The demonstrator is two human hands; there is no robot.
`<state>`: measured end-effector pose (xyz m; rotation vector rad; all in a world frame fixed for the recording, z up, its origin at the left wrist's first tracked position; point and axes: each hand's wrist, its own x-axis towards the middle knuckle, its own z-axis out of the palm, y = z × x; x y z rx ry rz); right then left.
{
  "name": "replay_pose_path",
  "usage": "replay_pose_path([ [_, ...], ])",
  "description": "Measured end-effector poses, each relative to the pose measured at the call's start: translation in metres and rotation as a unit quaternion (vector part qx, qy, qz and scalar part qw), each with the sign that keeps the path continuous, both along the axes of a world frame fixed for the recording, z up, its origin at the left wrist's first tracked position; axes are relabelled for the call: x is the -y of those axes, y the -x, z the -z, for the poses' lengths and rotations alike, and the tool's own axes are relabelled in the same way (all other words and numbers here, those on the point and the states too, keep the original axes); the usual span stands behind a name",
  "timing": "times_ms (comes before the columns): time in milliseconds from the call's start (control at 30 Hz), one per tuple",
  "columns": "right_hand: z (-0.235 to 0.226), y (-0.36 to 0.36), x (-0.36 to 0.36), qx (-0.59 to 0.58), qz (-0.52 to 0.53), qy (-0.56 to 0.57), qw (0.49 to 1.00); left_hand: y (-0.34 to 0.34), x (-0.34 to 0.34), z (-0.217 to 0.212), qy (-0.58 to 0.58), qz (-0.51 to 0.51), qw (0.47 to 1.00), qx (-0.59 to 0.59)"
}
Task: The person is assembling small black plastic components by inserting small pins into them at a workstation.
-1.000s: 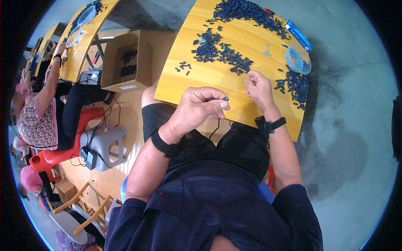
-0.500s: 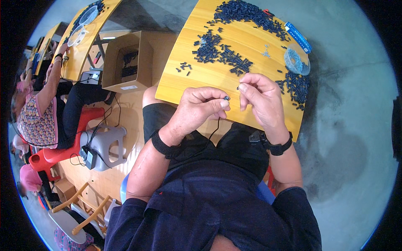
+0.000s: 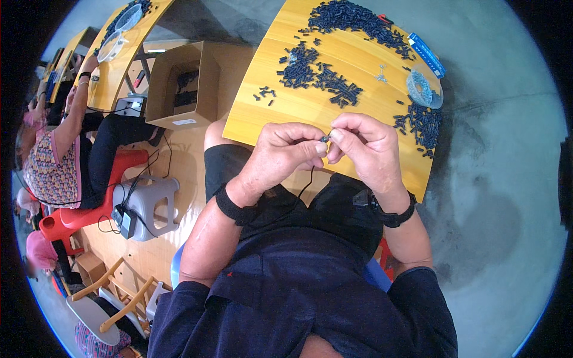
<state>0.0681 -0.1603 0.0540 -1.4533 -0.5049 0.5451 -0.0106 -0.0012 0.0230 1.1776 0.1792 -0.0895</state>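
Desk (image 3: 358, 107) of yellow wood fills the top middle, curved by the lens, with the person seated at its near edge. Left of it on the floor stands an open cardboard box (image 3: 182, 83), and further left a co-worker (image 3: 65, 155) sits on a red chair at a second yellow desk. Black small parts (image 3: 325, 77) lie in loose heaps across the desk, with another heap by the right edge next to a clear round dish (image 3: 422, 89) and a blue strip (image 3: 427, 55).

Both hands meet just over the near edge of the desk. The left hand (image 3: 286, 152) is curled, thumb and forefinger pressed together on a tiny dark piece (image 3: 325, 138). The right hand (image 3: 364, 149) touches it from the other side, its fingertips pinching the same piece, so the piece sits between the two hands at their tips. It looks like one of the black parts, though it is too small to tell. Each wrist wears a black band.
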Motion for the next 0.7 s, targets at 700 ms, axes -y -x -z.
replay_pose_path([
  [700,-0.0034,-0.0088,0.0041,0.129,-0.07,0.05,0.988,-0.0036,-0.0027,-0.0062,-0.042,0.048,0.998,0.009],
])
